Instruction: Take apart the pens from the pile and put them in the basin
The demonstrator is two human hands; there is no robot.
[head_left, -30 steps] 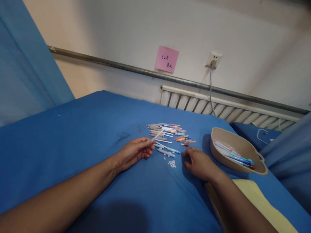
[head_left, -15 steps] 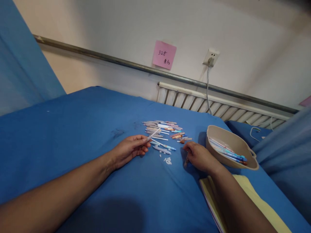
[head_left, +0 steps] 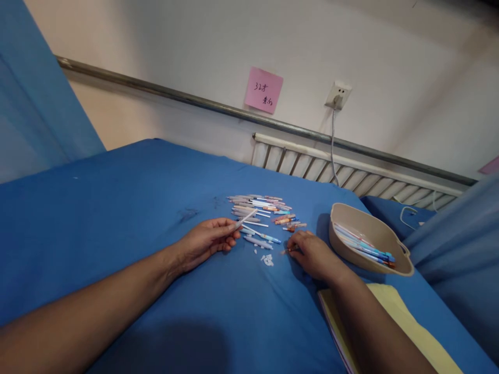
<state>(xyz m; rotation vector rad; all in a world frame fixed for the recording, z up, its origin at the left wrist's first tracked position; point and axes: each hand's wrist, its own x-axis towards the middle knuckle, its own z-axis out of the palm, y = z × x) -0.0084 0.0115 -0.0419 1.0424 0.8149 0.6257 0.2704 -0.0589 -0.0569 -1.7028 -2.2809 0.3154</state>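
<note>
My left hand (head_left: 208,240) rests on the blue cloth and pinches a thin white pen refill (head_left: 246,217) that points up and to the right. My right hand (head_left: 312,253) lies closed a little to the right, its fingertips pinching a small orange pen part (head_left: 287,251). Between and beyond both hands lies a heap of loose pen parts (head_left: 263,210), with barrels, refills and coloured caps. Several tiny white pieces (head_left: 267,259) lie on the cloth between my hands.
A beige oval tray (head_left: 351,252) holding several assembled pens (head_left: 366,245) stands to the right of my right hand. A yellow pad (head_left: 405,322) lies under my right forearm. Behind the table run a radiator (head_left: 351,176), a rail and a pink note (head_left: 263,90) on the wall.
My right hand has picked up a small orange part from the cloth and brought it left towards the heap. My left hand keeps its hold on the refill. The view has shifted slightly.
</note>
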